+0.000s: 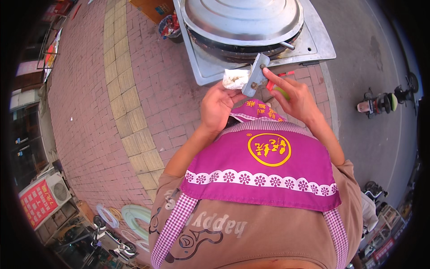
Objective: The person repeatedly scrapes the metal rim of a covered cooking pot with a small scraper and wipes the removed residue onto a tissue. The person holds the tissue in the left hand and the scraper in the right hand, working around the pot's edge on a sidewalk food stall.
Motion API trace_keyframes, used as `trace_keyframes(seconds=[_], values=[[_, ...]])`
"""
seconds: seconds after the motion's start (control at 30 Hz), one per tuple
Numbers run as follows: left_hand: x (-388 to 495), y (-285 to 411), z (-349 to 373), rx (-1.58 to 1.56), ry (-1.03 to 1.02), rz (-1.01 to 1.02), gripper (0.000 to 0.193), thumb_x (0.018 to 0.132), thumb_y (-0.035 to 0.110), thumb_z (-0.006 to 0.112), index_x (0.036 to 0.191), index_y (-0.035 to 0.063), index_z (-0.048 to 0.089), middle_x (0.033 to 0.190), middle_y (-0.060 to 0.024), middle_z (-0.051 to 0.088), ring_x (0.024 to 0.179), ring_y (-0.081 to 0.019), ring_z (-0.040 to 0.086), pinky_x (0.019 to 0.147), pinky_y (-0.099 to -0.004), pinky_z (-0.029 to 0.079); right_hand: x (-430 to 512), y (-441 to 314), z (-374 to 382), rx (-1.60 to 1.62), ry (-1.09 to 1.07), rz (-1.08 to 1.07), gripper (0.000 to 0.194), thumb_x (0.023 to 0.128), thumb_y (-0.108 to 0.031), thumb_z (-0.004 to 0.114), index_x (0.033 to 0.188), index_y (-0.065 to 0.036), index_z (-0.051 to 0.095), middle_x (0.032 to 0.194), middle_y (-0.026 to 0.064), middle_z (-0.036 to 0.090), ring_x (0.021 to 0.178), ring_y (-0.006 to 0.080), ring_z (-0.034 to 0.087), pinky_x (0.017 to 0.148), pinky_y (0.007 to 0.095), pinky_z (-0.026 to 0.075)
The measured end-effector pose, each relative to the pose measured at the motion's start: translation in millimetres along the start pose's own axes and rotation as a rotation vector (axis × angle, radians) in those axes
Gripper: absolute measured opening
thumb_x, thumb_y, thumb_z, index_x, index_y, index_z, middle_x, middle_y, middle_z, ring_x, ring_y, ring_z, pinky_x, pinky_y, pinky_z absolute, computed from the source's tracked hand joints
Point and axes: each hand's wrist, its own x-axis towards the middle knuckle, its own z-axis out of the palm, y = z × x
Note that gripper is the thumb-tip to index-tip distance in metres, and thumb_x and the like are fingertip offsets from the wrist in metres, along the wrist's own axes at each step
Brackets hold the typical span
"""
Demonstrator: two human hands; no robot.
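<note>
My left hand (216, 107) holds a crumpled, soiled white tissue (234, 79) against the grey metal plate (256, 72) of a scraper-like tool. Two bolts show on the plate's face. The tool's red and green handle (278, 90) is in my right hand (294, 95), with the index fingertip resting on the plate. Both hands are in front of my purple apron (265, 154), near the front edge of a metal stove top (201, 69). A broad domed metal lid (242, 20) covers a dark round pan (231, 53) there.
A short metal rod (287, 45) sticks out by the lid's rim. Beyond the stove's left side is a bin (174, 36) with rubbish. Brick paving (161, 87) with a yellow tactile strip (124, 107) runs to the left; a road (356, 74) with a scooter (376, 104) is to the right.
</note>
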Motion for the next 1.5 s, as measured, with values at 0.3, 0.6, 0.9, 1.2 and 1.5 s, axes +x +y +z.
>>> trace_keyframes(seconds=[0.3,0.6,0.9,1.2,1.5], values=[[-2.9,5.1,2.1,0.263,0.113,-0.059,0.038,0.097,0.008,0.049,0.130,-0.0084,0.046,0.127,-0.0223,0.059,0.116,-0.0400,0.060,0.099,-0.0487,0.051,5.3,-17.4,-7.6,-0.051,-0.087,0.083,0.070,0.083,-0.006,0.069,0.145,-0.027,0.046,0.076,0.0124,0.063,0.063,0.0303,0.062,0.059,0.0388,0.051],[-2.4,7.1,5.7,0.485,0.115,0.034,0.032,0.090,-0.002,0.062,0.121,-0.0061,0.054,0.112,-0.0136,0.067,0.104,-0.0227,0.066,0.093,-0.0344,0.053,8.8,-29.8,-9.5,-0.074,-0.042,0.044,0.072,0.082,-0.007,0.071,0.146,-0.026,0.045,0.073,0.0109,0.061,0.060,0.0279,0.061,0.055,0.0382,0.051],[-2.8,15.1,17.4,0.373,0.184,0.023,0.028,0.088,-0.005,0.061,0.115,-0.0054,0.058,0.106,-0.0110,0.069,0.097,-0.0174,0.067,0.086,-0.0283,0.052,5.4,-38.9,-9.2,-0.250,-0.035,-0.074,0.066,0.084,-0.025,0.072,0.144,-0.034,0.045,0.065,0.0038,0.047,0.046,0.0210,0.050,0.042,0.0366,0.043],[4.6,14.6,13.7,0.343,0.215,0.087,0.029,0.085,-0.006,0.061,0.114,-0.0047,0.059,0.107,-0.0101,0.069,0.098,-0.0165,0.066,0.089,-0.0293,0.049,7.7,-44.1,-21.4,-0.404,-0.151,-0.229,0.066,0.083,-0.027,0.073,0.143,-0.037,0.047,0.066,0.0011,0.041,0.044,0.0159,0.044,0.040,0.0330,0.042],[30.0,16.5,9.8,0.180,0.285,0.267,0.028,0.084,-0.007,0.056,0.111,-0.0019,0.059,0.104,-0.0133,0.068,0.096,-0.0236,0.067,0.091,-0.0365,0.051,1.0,-14.9,-16.1,-0.376,-0.208,-0.126,0.063,0.085,-0.025,0.072,0.143,-0.035,0.048,0.068,0.0039,0.049,0.049,0.0221,0.051,0.050,0.0361,0.047]])
